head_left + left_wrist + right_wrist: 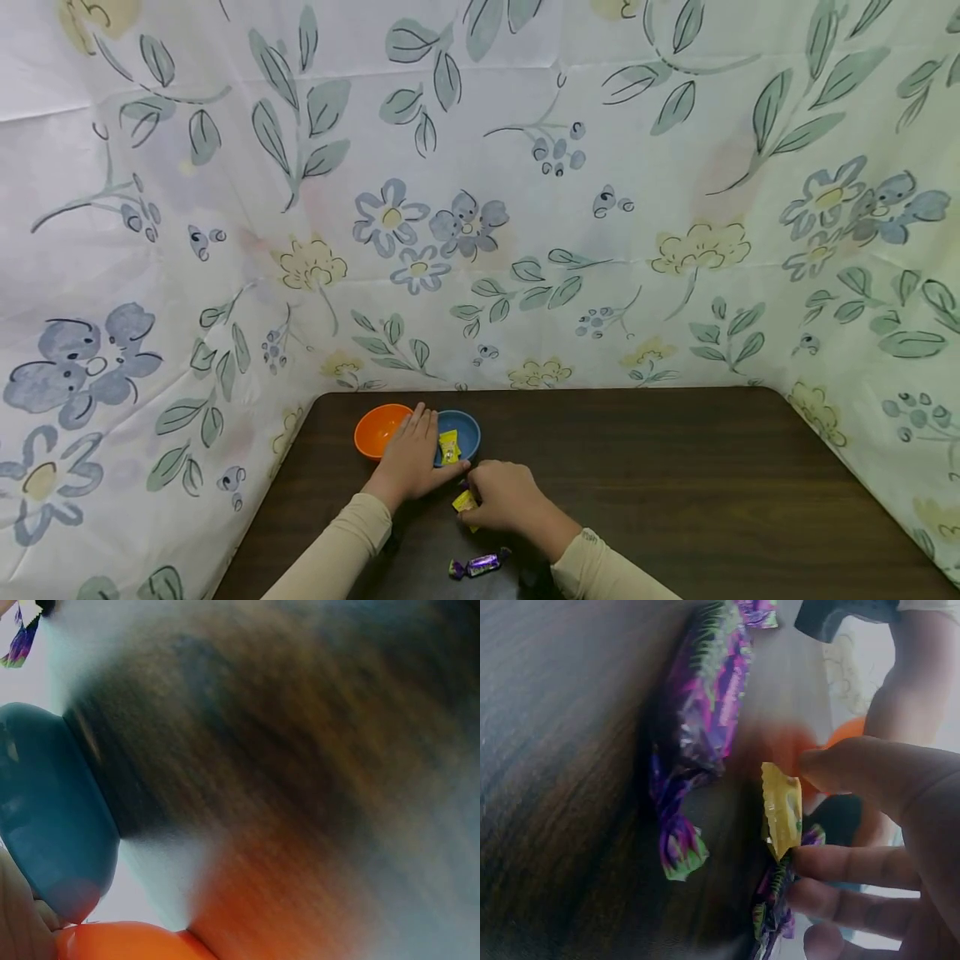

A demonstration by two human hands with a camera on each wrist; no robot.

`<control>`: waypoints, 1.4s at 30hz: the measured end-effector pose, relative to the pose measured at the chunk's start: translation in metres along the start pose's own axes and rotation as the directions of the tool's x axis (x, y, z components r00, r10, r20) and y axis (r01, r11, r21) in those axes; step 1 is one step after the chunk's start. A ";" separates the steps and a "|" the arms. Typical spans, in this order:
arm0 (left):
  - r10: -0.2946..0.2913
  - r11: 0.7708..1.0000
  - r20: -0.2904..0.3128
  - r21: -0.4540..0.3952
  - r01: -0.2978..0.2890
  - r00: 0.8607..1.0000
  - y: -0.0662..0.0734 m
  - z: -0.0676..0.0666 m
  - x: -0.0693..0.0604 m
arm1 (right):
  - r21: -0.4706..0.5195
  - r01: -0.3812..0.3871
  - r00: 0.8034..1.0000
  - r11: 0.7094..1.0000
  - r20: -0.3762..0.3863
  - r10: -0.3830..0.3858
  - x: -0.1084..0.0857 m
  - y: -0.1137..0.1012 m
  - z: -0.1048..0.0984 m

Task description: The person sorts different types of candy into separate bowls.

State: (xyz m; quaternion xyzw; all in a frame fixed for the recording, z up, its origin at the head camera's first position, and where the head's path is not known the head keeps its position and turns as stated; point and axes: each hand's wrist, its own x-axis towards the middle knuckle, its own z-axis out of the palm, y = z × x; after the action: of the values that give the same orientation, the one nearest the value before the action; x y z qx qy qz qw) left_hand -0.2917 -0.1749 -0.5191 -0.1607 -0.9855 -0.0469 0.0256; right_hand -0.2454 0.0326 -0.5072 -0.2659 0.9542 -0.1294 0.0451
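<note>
My left hand point(414, 461) lies with fairly straight fingers across the meeting edges of an orange bowl point(377, 432) and a blue bowl point(467, 429). A yellow-wrapped candy point(449, 447) sits inside the blue bowl. Just in front of that bowl, my right hand point(512, 498) pinches a second yellow-wrapped candy point(782, 810) by its ends, between thumb and forefinger. Beneath those fingers, in the right wrist view, lies a purple-wrapped candy point(774, 900), partly hidden. Another purple candy point(482, 565) rests on the table nearer to me.
The dark wooden table point(675, 483) stretches off to the right. Flower-printed cloth point(525, 208) hangs behind it and along both sides. In the left wrist view, the blue bowl point(56, 810) and orange bowl point(135, 941) stand side by side, touching.
</note>
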 end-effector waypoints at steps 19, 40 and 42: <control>0.008 1.000 -0.010 -0.030 -0.008 1.000 -0.001 0.000 0.000 | -0.039 0.074 0.997 0.997 -0.002 -0.074 -0.003 -0.005 0.000; 0.021 1.000 -0.008 0.000 -0.021 1.000 -0.002 0.001 -0.001 | 0.127 0.099 0.994 0.987 -0.067 -0.091 -0.010 0.014 -0.010; 0.027 1.000 -0.013 -0.008 -0.027 1.000 -0.002 0.001 -0.001 | 0.142 0.095 0.993 0.985 -0.085 -0.083 -0.010 0.019 -0.011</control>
State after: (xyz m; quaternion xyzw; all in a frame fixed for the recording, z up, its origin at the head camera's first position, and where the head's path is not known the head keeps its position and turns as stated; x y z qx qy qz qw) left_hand -0.2915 -0.1770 -0.5205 -0.1736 -0.9829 -0.0516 0.0321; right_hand -0.2480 0.0557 -0.5014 -0.2991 0.9303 -0.2112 0.0212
